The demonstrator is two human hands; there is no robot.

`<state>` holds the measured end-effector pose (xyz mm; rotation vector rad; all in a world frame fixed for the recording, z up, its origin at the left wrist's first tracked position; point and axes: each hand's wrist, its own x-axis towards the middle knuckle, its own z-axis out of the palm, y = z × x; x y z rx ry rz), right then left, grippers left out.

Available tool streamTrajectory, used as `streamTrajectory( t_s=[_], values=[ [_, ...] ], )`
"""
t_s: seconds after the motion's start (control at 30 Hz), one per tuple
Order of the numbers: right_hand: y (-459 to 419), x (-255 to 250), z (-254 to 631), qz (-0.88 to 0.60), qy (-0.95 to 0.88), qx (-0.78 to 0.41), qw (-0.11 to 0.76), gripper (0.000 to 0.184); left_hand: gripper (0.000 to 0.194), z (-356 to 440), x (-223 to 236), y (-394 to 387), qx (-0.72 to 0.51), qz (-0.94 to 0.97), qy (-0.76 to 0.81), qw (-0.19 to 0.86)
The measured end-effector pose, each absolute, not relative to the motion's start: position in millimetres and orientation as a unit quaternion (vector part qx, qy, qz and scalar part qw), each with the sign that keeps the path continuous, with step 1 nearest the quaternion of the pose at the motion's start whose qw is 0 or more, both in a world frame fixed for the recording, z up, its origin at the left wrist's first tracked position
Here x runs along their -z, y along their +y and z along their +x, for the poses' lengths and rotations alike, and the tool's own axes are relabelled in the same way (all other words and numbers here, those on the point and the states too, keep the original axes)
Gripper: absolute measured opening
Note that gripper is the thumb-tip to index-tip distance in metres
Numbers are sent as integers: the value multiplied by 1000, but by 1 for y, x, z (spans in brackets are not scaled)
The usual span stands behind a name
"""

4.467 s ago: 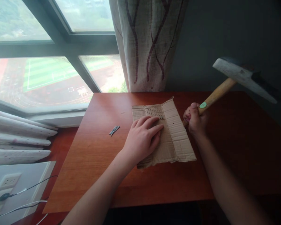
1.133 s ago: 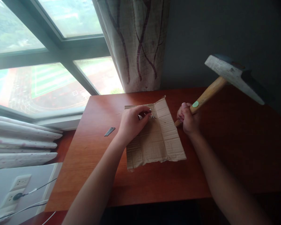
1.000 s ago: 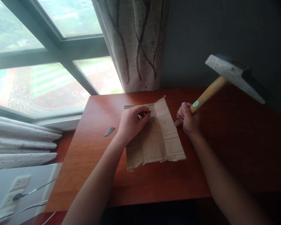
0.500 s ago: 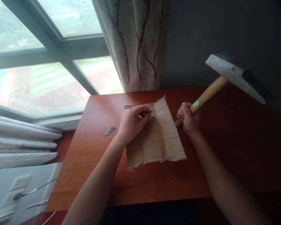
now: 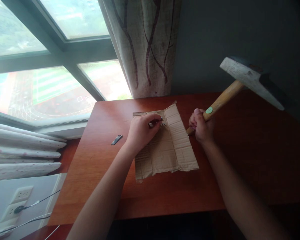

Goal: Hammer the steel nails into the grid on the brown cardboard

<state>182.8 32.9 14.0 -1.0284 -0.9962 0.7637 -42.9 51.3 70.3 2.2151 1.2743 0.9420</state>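
Note:
My left hand (image 5: pixel 143 131) is closed in a pinch at the far edge of a creased cardboard sheet (image 5: pixel 162 153). Between its fingertips shows the small metal end of a nail (image 5: pixel 161 118); the rest of it is hidden. Just under those fingertips lies a pale patch with many dark dots (image 5: pixel 163 123), partly covered by the hand. My right hand (image 5: pixel 203 126) is wrapped round the wooden handle of a hammer (image 5: pixel 226 95), beside the sheet's right edge. The hammer's grey metal head is raised up and to the right, apart from the cardboard.
Several loose nails (image 5: pixel 117 140) lie together on the reddish-brown table (image 5: pixel 102 183), left of the cardboard. Behind the table hang a patterned curtain (image 5: pixel 150 50) and a dark wall. A window (image 5: pixel 60 53) is at the left, with a wall socket (image 5: pixel 18 200) and cables below.
The thumb and fingertips of my left hand have shifted slightly around the nail. The hammer and my right hand stay almost still.

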Motion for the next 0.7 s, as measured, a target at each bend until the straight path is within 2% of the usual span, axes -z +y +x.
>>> streamTrajectory(
  t_s=[0.4, 0.7],
  values=[
    [33, -16, 183, -489, -461, -332, 662, 60, 10, -44, -71, 50, -329, 784, 477, 225],
    [15, -42, 195, -515, -513, -329, 603, 47, 11, -45, -71, 50, -323, 789, 475, 217]
  ],
)
